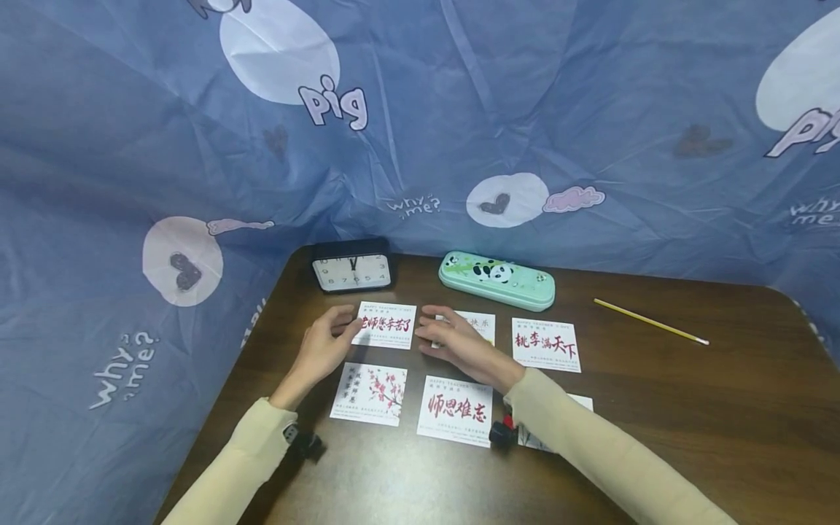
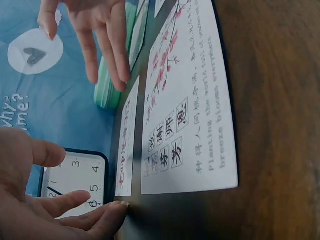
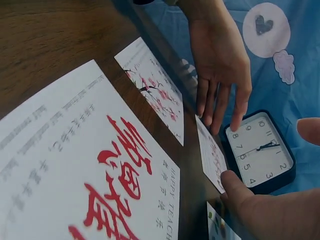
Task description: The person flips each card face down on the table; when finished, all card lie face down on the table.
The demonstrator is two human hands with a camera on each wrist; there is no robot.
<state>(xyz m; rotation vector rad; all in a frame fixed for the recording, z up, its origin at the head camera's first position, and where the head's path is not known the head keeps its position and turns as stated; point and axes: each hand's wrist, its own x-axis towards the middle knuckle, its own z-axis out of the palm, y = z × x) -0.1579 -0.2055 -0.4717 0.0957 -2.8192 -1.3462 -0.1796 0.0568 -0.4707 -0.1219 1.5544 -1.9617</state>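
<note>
The person's left grip (image 1: pixel 324 343) and right grip (image 1: pixel 456 343) are released, fingers relaxed and grasping nothing. Between them, a flat, thin white card with red brush lettering (image 1: pixel 387 326) lies on the brown, wood-grained worktop (image 1: pixel 722 408); whether a fingertip touches its edges cannot be told. Just beyond the left grip stands a black-framed clock (image 1: pixel 354 273) with rounded corners (its uppermost numerals are hard to read in the head view). Beyond the right grip lies a smooth, mint-green oblong case (image 1: pixel 496 281). The right grip partly hides a second card (image 1: pixel 482 324); behind it, the right sleeve (image 1: pixel 590 437) covers most of a third card (image 1: pixel 584 402).
</note>
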